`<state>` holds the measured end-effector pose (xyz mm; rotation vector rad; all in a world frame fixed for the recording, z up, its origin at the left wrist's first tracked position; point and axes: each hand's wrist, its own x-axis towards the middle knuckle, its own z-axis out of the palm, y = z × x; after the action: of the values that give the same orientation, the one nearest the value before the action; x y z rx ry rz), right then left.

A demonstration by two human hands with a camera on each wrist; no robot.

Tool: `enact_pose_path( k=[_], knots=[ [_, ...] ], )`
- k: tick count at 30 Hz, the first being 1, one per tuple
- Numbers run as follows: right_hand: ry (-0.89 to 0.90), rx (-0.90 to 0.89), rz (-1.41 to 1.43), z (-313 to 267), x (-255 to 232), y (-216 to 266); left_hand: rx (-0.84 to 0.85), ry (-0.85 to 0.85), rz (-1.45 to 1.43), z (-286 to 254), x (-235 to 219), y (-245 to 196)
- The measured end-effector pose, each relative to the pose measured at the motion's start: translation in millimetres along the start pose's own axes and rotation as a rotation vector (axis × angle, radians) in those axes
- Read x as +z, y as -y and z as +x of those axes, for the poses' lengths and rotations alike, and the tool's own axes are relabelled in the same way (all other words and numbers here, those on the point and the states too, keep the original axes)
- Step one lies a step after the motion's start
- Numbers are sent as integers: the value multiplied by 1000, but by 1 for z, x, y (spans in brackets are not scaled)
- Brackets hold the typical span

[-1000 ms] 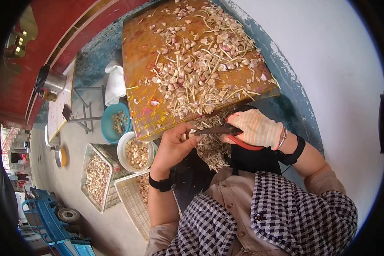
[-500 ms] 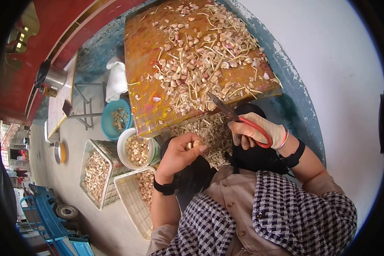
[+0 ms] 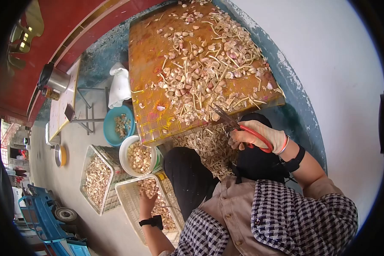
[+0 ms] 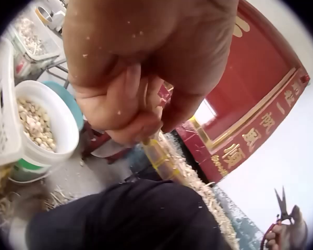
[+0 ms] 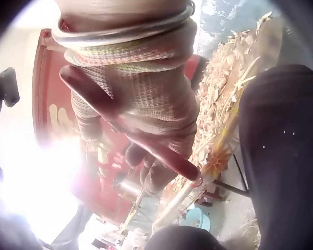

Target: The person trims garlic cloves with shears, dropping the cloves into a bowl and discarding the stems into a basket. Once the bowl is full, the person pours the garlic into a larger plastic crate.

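Observation:
My bare left hand [image 3: 147, 204] is over the low plastic crate [image 3: 128, 209], close above the garlic [image 3: 162, 208] in it. Its fingers look loosely bent in the left wrist view, with no garlic plainly showing between them. My gloved right hand [image 3: 274, 136] grips red-handled scissors [image 3: 226, 115] near the table's front edge. The blades point away from me, slightly parted, and one red handle [image 5: 146, 148] crosses the palm in the right wrist view. Garlic cloves, bulbs and dry stalks [image 3: 200, 79] are heaped on the patterned table [image 3: 147, 55].
Beside the low crate stand a white bucket [image 3: 123, 160] of garlic and a second crate [image 3: 108, 187] full of it. A teal basin [image 3: 110, 128] sits behind them. Cut stalks [image 3: 213, 153] lie below the table edge between my knees. A wall [image 3: 328, 64] rises on the right.
The left hand, which held garlic at the scissors and then near my lap, has moved down and left to the low crate. The right hand drew the scissors back, then stayed nearly still.

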<state>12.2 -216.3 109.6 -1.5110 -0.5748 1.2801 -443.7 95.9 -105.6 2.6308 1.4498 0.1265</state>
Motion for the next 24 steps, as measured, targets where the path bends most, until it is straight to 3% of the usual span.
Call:
enact_pose_path(
  k=[2, 4, 5, 7, 9, 11, 17, 22, 24],
  knots=[
    [-36, 26, -8, 11, -3, 7, 262, -61, -124, 45, -38, -39],
    [-155, 123, -108, 26, -11, 16, -94, 162, -740, 90, -103, -154],
    [-215, 169, -155, 34, -14, 21, -20, 193, -671, 112, -124, -202],
    [-272, 132, -75, 47, -12, 36, 121, 259, -894, 154, -124, -272],
    [-306, 28, -20, 62, -20, 37, 298, 174, -762, 198, -99, -326],
    [-323, 48, -46, 65, -24, 44, 465, -27, -525, 232, -74, -368],
    [-332, 33, -241, 65, -41, 25, 524, 76, -220, 263, -41, -409],
    [-333, 37, -48, 71, -48, -2, 510, 255, -476, 272, -46, -403],
    [-349, 34, -35, 64, -51, 3, 222, 274, -500, 262, -71, -391]
  ],
)
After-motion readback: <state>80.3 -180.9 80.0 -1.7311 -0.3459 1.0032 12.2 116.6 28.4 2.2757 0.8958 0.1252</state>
